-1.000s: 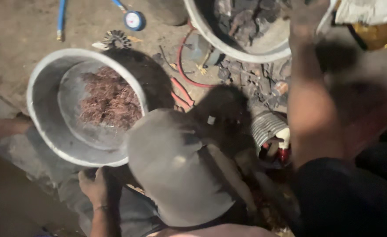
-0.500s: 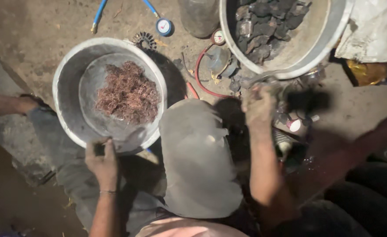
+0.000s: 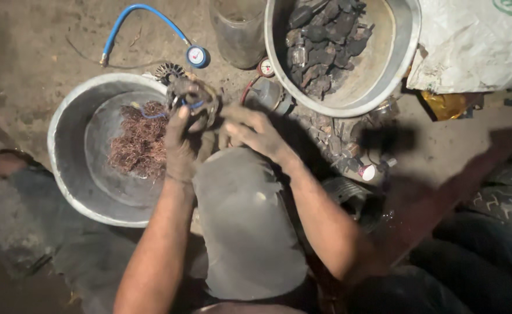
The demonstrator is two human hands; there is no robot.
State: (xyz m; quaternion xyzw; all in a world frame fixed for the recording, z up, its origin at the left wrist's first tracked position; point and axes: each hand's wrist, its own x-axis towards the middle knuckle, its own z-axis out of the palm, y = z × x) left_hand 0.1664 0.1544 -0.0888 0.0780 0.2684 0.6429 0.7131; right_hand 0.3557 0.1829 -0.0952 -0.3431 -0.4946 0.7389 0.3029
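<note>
I see little free room: bare dirt floor (image 3: 41, 52) lies open only at the upper left, and the two basins crowd the work from both sides. My left hand (image 3: 181, 145) is closed around a small round metal part (image 3: 192, 100) wound with wire, holding it just above the right rim of the grey metal basin (image 3: 70, 186). My right hand (image 3: 250, 129) is just beside the part, fingers curled at its right edge; I cannot tell whether they grip it. The basin holds a tangled heap of reddish copper wire (image 3: 137, 145). A second basin (image 3: 384, 70) at upper right holds dark, lumpy scrap pieces (image 3: 320, 40). A blue hose (image 3: 134, 14) with a round gauge (image 3: 197, 56) lies on the floor above the hands. A smooth grey rounded block (image 3: 247, 227) sits between my forearms.
</note>
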